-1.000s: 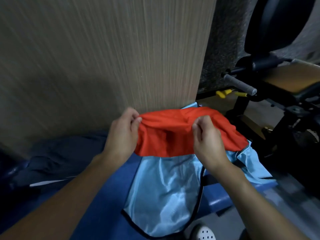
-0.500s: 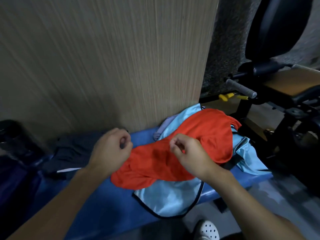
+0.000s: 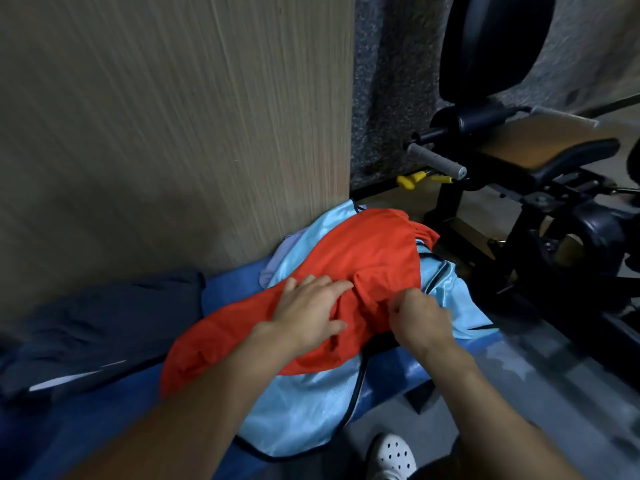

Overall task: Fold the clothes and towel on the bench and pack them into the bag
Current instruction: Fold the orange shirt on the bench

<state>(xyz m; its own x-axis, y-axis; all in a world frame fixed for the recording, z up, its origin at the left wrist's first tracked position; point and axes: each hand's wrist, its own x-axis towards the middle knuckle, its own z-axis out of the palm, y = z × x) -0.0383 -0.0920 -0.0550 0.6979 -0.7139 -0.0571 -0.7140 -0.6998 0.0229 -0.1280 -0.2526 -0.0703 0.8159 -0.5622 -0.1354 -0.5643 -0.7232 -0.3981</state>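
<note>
Head view: the red garment (image 3: 363, 271) lies spread on the bench (image 3: 104, 427), atop a blue garment (image 3: 304, 410). The left hand (image 3: 308, 313) presses it flat with fingers spread, and the right hand (image 3: 419, 317) pinches its edge. Folding seems barely begun; the next move calls for smoothing it, then drawing one side across.

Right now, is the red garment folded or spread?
Spread, unfolded: red garment lies rumpled over the light blue garment; left hand flat on it, right hand pinching it.
</note>
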